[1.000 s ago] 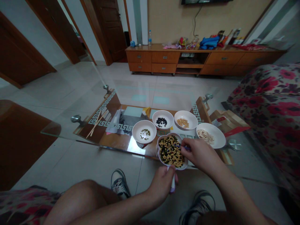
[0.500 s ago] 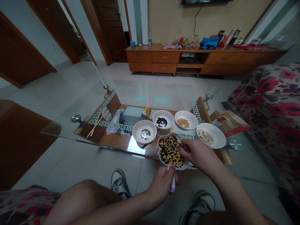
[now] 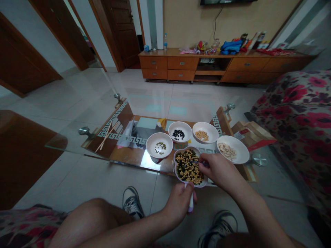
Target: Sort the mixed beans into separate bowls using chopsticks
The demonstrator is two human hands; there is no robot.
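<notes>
My left hand (image 3: 179,201) is closed around the white and purple handle (image 3: 191,202) of a flower-shaped bowl (image 3: 177,173). Mixed yellow, green and dark beans (image 3: 190,167) fill that bowl. Between the thumb and fingers of my right hand (image 3: 216,168) is a thin dark purple tool (image 3: 203,163), its tip among the beans; its exact kind is too small to tell. Beyond the bowl stand white bowls: one with a few green beans (image 3: 160,148), one with black beans (image 3: 178,134), one with yellow beans (image 3: 202,135), and one with flat pale pieces (image 3: 227,151).
Everything stands on a glass coffee table (image 3: 90,146) with metal fittings. A pair of wooden chopsticks (image 3: 106,136) lies at the left. Near the right end is a brown paper bag (image 3: 254,132). A flowered sofa (image 3: 297,103) and a wooden TV cabinet (image 3: 181,63) stand beyond.
Both hands keep almost the same place. The beans under the tool's tip look slightly shifted; the other bowls have not moved.
</notes>
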